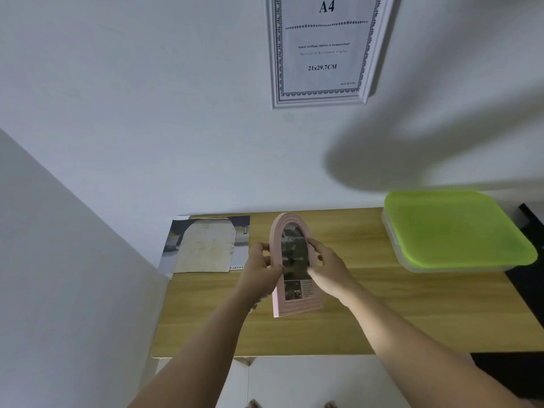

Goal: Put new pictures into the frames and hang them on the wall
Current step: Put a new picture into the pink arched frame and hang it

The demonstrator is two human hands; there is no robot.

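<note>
We held the pink arched frame (296, 307), picture inside, upright above the bench (382, 313), our left hand (260, 270) gripping its left edge with curled fingers and our right hand (328, 270) pinching its right edge. A white A4 frame (276, 54) hung on the wall above.

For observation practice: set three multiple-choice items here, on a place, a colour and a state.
1. Where is the green-lidded box? A. table's right side B. table's left side C. floor
2. What colour is the held frame? A. white B. pink C. black
3. The white frame is: A. lying flat B. leaning on the box C. hanging on the wall
Answers: 1 A, it sits by the table's right edge. 2 B, the left hand and right hand grip a pink arch. 3 C, it hangs above the table.
</note>
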